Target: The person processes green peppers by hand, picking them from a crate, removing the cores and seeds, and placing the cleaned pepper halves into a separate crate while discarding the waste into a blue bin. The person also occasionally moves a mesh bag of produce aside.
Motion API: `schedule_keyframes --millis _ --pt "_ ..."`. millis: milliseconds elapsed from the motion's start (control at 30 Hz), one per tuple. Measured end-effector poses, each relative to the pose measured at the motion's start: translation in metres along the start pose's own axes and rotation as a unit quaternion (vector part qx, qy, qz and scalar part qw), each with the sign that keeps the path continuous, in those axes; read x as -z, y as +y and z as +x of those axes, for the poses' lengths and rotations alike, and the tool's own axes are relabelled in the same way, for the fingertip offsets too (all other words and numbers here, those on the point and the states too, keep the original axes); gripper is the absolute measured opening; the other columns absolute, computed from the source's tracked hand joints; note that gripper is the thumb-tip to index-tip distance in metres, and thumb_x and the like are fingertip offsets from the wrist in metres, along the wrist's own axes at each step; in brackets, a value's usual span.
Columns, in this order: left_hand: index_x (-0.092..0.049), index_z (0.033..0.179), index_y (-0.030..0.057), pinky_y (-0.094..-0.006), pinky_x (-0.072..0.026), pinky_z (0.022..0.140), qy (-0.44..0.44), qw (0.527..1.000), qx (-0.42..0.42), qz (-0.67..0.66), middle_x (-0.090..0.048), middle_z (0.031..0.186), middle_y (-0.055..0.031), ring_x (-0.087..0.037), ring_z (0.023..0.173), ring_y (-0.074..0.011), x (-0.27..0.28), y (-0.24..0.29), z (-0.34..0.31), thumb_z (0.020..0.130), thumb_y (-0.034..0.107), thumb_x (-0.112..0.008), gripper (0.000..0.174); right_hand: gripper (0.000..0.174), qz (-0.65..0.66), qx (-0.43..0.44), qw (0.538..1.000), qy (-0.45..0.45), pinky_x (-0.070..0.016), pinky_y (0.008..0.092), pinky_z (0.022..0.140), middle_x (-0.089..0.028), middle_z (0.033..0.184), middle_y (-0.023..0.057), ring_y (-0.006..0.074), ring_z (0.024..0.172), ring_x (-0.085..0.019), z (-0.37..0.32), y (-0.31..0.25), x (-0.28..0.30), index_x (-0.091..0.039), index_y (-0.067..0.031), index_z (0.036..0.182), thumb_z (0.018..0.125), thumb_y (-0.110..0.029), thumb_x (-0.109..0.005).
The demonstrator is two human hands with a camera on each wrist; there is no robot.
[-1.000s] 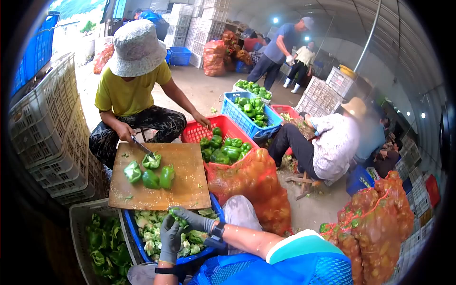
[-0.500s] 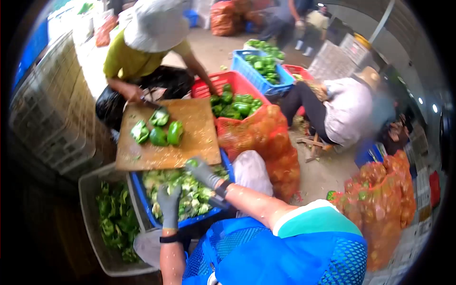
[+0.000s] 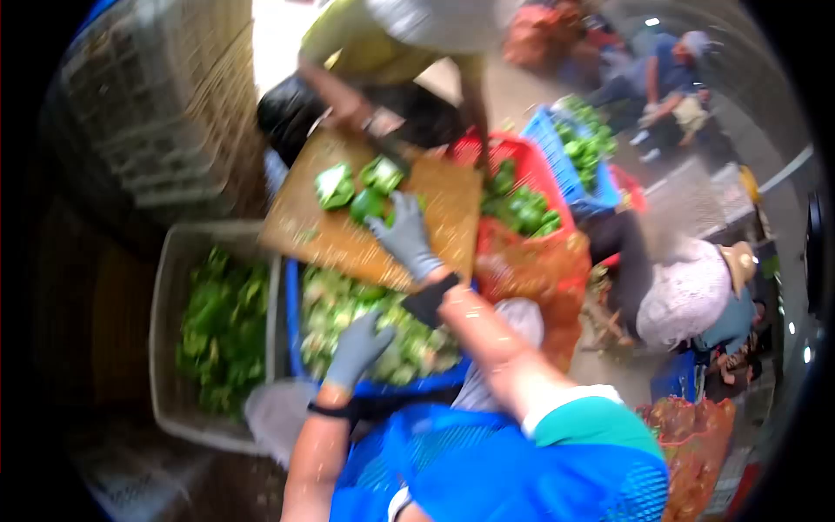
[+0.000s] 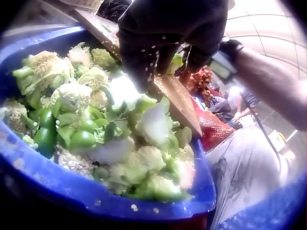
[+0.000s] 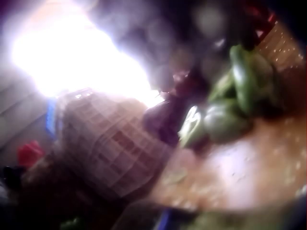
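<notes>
My right hand point(image 3: 405, 235), in a grey glove, reaches over the wooden board point(image 3: 335, 239) with fingers spread at the nearest green bell peppers. Its fingertips overlap a pepper point(image 3: 368, 205) in the head view. Two cut peppers point(image 3: 334, 186) with pale insides showing lie farther left on the board. My left hand point(image 3: 359, 350), gloved too, hovers with parted fingers over a blue bin point(image 4: 103, 194) of pepper cores and scraps point(image 4: 72, 96). In the right wrist view the peppers point(image 5: 225, 122) on the board are blurred.
A grey crate point(image 3: 165, 348) of green pepper pieces stands left of the bin. Across the board a person in yellow point(image 3: 361, 43) holds a knife point(image 3: 389, 150). Right of the board are a red crate point(image 3: 557, 196) of peppers and an orange net sack point(image 3: 531, 270).
My right hand has moved from above the bin to the peppers on the board. The green pepper piece between my hands a second ago has left them. The head view has turned.
</notes>
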State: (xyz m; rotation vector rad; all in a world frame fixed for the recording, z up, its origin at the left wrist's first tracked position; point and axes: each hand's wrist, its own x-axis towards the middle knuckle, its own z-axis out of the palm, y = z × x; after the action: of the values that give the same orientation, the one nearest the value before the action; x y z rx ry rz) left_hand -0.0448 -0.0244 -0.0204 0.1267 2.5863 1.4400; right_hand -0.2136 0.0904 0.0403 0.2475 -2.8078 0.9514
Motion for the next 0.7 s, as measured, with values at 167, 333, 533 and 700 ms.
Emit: schedule_keyframes --millis 167,333,533,700 --pt "-0.060 0.113 0.0035 -0.0361 -0.0492 0.083 0.043 0.984 0.078 -0.153 -0.067 0.096 -0.0157 -0.065 0.091 -0.0274 -0.004 -0.009 0.022 0.075 0.025 -0.067 0.044 0.059 -0.005 -0.061 0.995 0.074 -0.0407 0.0414 0.095 -0.048 0.120 0.0219 0.0381 0.105 -0.049 0.036 0.092 -0.044 -0.053 -0.0068 0.117 0.065 -0.026 -0.073" --pt "-0.040 0.135 0.0089 -0.0411 -0.0371 0.100 0.208 0.972 -0.084 -0.064 -0.030 0.141 -0.0229 -0.039 0.126 -0.0358 0.009 0.026 0.023 0.061 0.012 -0.077 0.083 0.059 0.078 -0.007 0.985 -0.151 -0.0377 0.0382 0.100 -0.050 0.121 0.0212 0.0341 0.112 -0.049 -0.029 0.060 0.001 -0.052 -0.0067 0.121 0.066 -0.022 -0.070" --pt "-0.032 0.137 0.0137 -0.0308 -0.0494 0.085 0.019 0.819 0.034 -0.573 -0.046 0.122 -0.0075 -0.054 0.100 -0.0194 0.001 0.032 0.010 0.073 0.006 -0.072 0.076 0.070 0.316 -0.056 0.911 -0.259 -0.0318 0.0373 0.107 -0.040 0.136 0.0230 0.0349 0.126 -0.040 -0.108 0.013 0.045 -0.031 -0.0049 0.140 0.077 -0.019 -0.060" --pt "-0.035 0.135 0.0211 -0.0405 -0.0533 0.081 -0.087 0.695 0.080 -0.709 -0.045 0.125 -0.0050 -0.055 0.104 -0.0227 0.005 0.045 -0.012 0.079 0.014 -0.068 0.065 0.069 0.043 0.074 0.972 -0.220 -0.0406 0.0393 0.099 -0.043 0.133 0.0248 0.0396 0.117 -0.048 -0.136 -0.008 0.061 -0.033 -0.0045 0.137 0.075 -0.014 -0.060"
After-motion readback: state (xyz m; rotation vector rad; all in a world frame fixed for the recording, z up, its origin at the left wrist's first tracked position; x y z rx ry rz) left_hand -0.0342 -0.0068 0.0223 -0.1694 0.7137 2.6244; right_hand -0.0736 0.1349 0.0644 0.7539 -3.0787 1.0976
